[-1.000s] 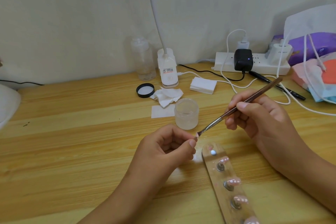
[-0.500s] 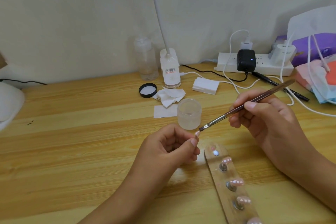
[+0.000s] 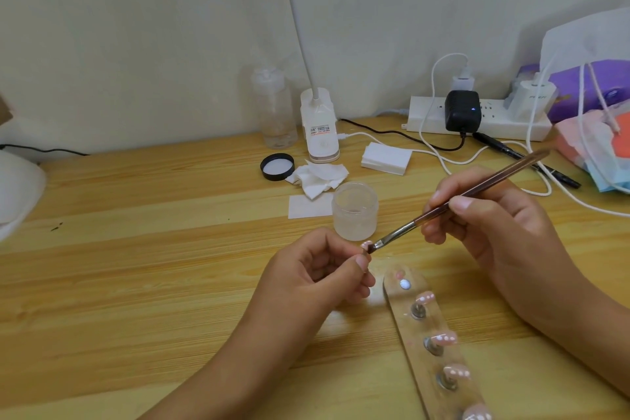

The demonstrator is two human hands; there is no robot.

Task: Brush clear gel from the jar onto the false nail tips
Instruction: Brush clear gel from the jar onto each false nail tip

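Head view, tip: a small pink tip (image 3: 366, 244) is up off the table (image 3: 170, 266), at the fingertips of the left hand, just in front of the jar.
Brush: the bristle end of the brush (image 3: 460, 198) touches the tip from its right side.
Axis: the brush runs from low left at the tip to high right, out past the right hand.
Key relation: the tip lies left of and a little below the right hand, at the low end of that axis. A stroke probably runs along this line.
Left hand (image 3: 317, 274): curled, thumb and fingers pinching the tip.
Right hand (image 3: 494, 228): holds the brush like a pen, at mid-handle.
Jar (image 3: 355, 211): open and upright, behind the tip and near the bristles.
Strip (image 3: 409, 334): lies below and right of the left hand and carries other tips (image 3: 443, 339).
Lid (image 3: 277, 166): black, behind the jar.
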